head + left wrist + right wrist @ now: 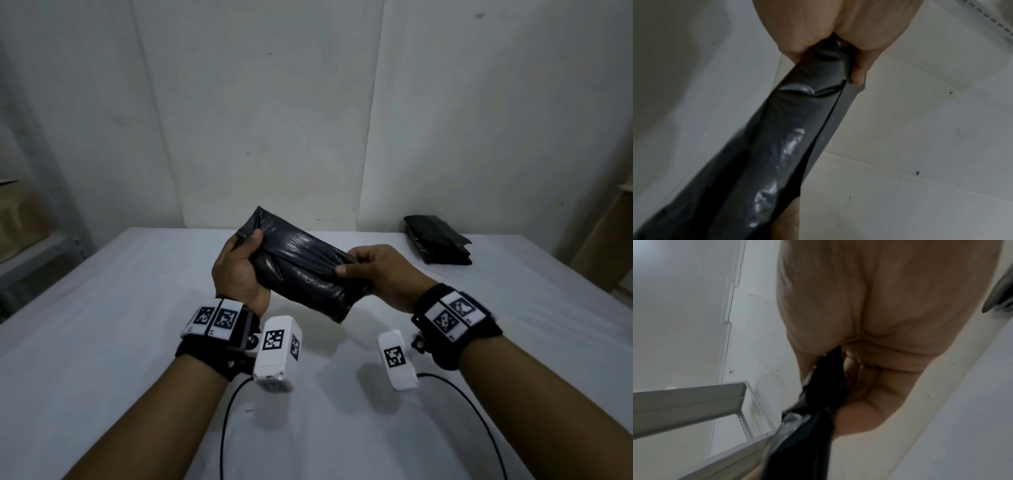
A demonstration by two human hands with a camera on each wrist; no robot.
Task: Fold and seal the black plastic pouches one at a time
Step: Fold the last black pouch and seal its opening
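Observation:
A black plastic pouch (301, 267) is held up above the white table (137, 342), stretched between both hands. My left hand (245, 246) grips its upper left end, thumb on the near face. My right hand (356, 265) pinches the right end, thumb over the near side. In the left wrist view the glossy pouch (777, 146) runs down from my left hand (838, 48), with a flap edge under the fingertip (858, 79). In the right wrist view my right hand (849, 373) has its fingers curled round a bunched part of the pouch (813, 426).
A stack of folded black pouches (436, 243) lies at the back right of the table. Wrist cameras and their black cables (226, 428) hang over the near table. A metal shelf frame (694, 402) stands to the left, a cardboard box (609, 246) to the right.

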